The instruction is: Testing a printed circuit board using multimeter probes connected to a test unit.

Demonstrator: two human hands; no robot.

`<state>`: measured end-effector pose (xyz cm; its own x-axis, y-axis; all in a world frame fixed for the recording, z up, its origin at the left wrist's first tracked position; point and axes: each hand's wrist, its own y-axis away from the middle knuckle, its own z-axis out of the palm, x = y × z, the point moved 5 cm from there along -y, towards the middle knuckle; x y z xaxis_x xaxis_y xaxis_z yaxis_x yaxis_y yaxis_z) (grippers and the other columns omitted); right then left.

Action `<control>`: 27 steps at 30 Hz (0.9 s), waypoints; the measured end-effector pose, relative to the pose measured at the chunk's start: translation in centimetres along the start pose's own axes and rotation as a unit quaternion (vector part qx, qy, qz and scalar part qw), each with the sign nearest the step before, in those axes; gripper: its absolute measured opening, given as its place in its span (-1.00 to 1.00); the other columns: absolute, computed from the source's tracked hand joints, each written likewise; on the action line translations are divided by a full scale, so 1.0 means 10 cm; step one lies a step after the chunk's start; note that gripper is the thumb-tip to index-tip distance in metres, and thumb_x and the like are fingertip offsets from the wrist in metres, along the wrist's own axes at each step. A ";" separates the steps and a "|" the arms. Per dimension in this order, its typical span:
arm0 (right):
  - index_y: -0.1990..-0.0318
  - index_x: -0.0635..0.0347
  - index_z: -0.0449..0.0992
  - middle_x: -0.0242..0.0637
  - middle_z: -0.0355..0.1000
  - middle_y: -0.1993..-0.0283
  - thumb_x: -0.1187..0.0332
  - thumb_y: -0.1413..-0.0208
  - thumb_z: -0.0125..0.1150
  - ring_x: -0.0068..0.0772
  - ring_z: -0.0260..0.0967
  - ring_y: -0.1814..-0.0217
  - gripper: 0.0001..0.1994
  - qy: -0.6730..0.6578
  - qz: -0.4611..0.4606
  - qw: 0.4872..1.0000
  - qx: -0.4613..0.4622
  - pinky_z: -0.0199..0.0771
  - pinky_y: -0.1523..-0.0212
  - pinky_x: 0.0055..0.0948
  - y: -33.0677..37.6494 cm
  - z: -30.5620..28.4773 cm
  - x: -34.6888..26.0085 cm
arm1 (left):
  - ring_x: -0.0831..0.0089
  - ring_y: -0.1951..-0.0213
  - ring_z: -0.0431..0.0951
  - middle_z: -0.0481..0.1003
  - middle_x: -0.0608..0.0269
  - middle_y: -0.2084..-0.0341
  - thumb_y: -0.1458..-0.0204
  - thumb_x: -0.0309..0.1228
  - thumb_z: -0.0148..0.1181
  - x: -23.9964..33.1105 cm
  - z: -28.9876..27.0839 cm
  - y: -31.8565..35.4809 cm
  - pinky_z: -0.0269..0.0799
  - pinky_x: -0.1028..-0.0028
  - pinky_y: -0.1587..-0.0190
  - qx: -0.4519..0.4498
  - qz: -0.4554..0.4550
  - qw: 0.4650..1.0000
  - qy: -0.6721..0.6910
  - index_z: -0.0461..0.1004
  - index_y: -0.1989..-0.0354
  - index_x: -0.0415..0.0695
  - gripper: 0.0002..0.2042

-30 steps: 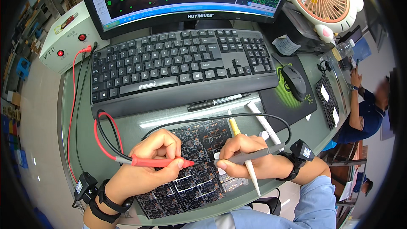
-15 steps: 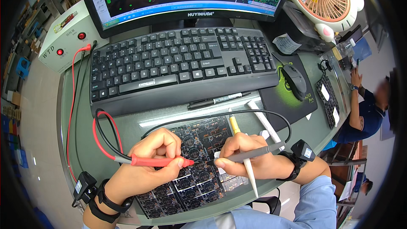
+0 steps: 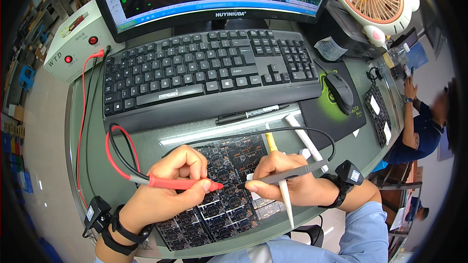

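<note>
My left hand (image 3: 178,181) is closed around a red test probe (image 3: 180,183), its tip pointing right over a black circuit board (image 3: 219,214). In my right hand (image 3: 287,181) is a dark grey test probe (image 3: 282,176), with its black tip aimed left toward the red one. A slim white and yellow pen-shaped tool (image 3: 286,204) is also held between the fingers of that hand. Both probe tips sit close together above the board's middle, with a small gap between them. Whether they touch the board, I cannot tell. My hands hide parts of the board.
Beyond the board lie a black marker (image 3: 248,115), a white stick (image 3: 307,141) and a black keyboard (image 3: 209,75). A monitor (image 3: 219,15), a white box (image 3: 78,44) with probe leads, a mouse (image 3: 338,92) and a fan (image 3: 373,0) stand around. Another person (image 3: 419,126) is at the right.
The white and yellow tool's lower end has shifted slightly left, and the grey probe's tip has moved a little left. The left hand and red probe look almost unmoved.
</note>
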<state>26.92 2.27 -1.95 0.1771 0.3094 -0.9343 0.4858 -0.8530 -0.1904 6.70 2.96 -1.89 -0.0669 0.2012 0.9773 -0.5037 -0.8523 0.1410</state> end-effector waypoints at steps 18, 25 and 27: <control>0.45 0.18 0.31 -0.35 0.37 0.54 0.39 -0.04 0.38 -0.51 0.29 0.58 -0.72 -0.001 -0.004 1.000 0.000 0.29 0.55 -0.49 -0.01 -0.01 -0.01 | 0.66 0.28 0.38 0.32 0.28 0.32 -0.07 -0.61 0.14 -0.01 -0.01 0.00 0.42 0.55 0.17 -0.007 -0.009 1.000 0.023 0.20 0.37 -0.17 -0.80; 0.45 0.18 0.31 -0.35 0.37 0.54 0.40 -0.04 0.38 -0.51 0.28 0.58 -0.72 -0.005 -0.012 1.000 0.005 0.28 0.56 -0.49 -0.01 -0.01 -0.01 | 0.60 0.36 0.47 0.30 0.19 0.28 -0.05 -0.63 0.11 -0.04 -0.01 -0.01 0.46 0.59 0.32 0.006 0.001 0.999 0.036 0.21 0.37 -0.15 -0.82; 0.45 0.18 0.31 -0.36 0.36 0.54 0.40 -0.05 0.38 -0.51 0.28 0.58 -0.73 -0.008 -0.015 1.000 0.001 0.27 0.57 -0.49 -0.01 0.00 -0.01 | 0.60 0.36 0.47 0.30 0.19 0.28 -0.06 -0.62 0.11 -0.04 0.00 -0.01 0.46 0.59 0.32 0.008 0.002 0.999 0.043 0.21 0.37 -0.15 -0.82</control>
<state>26.88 2.39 -1.86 0.1486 0.3271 -0.9333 0.4881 -0.8450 -0.2184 6.75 3.01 -2.27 -0.1438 0.2386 0.9604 -0.4904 -0.8602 0.1403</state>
